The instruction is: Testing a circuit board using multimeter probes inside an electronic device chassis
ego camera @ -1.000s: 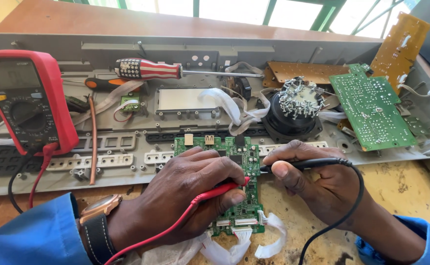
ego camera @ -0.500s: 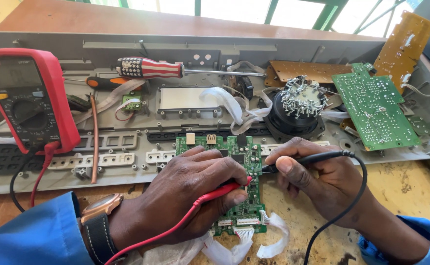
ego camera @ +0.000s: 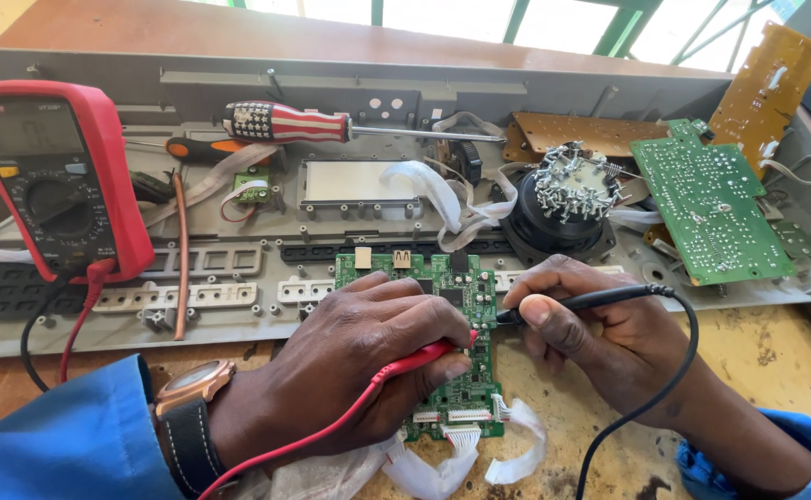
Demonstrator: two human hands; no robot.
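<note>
My left hand (ego camera: 350, 366) grips a red test probe (ego camera: 415, 356) whose tip touches a small green circuit board (ego camera: 456, 287) lying in front of me. My right hand (ego camera: 600, 333) pinches a black test probe (ego camera: 591, 298), its tip on the same board from the right. The red lead (ego camera: 86, 306) and the black lead (ego camera: 646, 398) trail away from the probes; both plug into a red multimeter (ego camera: 54, 176) standing at the left. My left hand covers much of the board's left half.
An opened grey device chassis (ego camera: 239, 250) spans the bench. On it lie a striped-handle screwdriver (ego camera: 285, 122), an orange-handled tool (ego camera: 206, 146), a black speaker holding screws (ego camera: 572, 194), a larger green board (ego camera: 711, 199) and brown boards (ego camera: 767, 69). White ribbon cables (ego camera: 442, 199) curl about.
Both hands stay on the small board with the probes; the view has shifted slightly and the probe tips have barely moved.
</note>
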